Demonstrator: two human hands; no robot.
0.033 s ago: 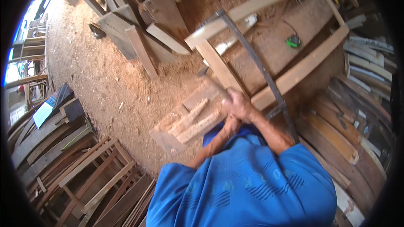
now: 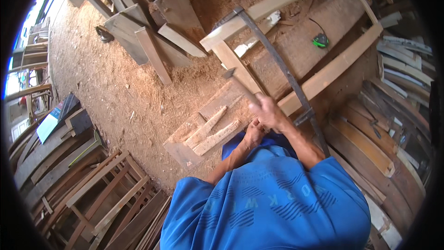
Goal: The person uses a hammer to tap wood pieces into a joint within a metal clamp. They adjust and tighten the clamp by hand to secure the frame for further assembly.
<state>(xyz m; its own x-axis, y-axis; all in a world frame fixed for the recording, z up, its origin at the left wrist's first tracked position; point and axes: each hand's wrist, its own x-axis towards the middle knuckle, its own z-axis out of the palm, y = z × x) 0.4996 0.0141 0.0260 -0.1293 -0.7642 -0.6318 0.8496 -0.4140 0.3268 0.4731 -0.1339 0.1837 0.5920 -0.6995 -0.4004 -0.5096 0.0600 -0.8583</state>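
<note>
My right hand (image 2: 269, 111) is closed round the wooden handle of a hammer (image 2: 244, 90), whose dark head points away and to the left. Just below it, my left hand (image 2: 255, 132) has its fingers pinched together close to my body; what they hold, if anything, cannot be made out. Both hands are over the near end of a plank bench (image 2: 182, 153) strewn with shavings. Beyond them lies a wooden frame (image 2: 330, 71) with one curved side. A long dark bar clamp (image 2: 276, 58) spans the frame and reaches back beside my right forearm.
Two pale wooden pieces (image 2: 206, 128) lie on the bench left of my hands. A green and black tape measure (image 2: 320, 40) sits on the board within the frame. Boards (image 2: 180, 11) lean at the far side. Stacked timber (image 2: 104, 194) lines the left, and more planks (image 2: 365, 143) the right.
My right hand has risen slightly to the right with the hammer, and a gap now shows between it and my left hand. My left hand has hardly moved.
</note>
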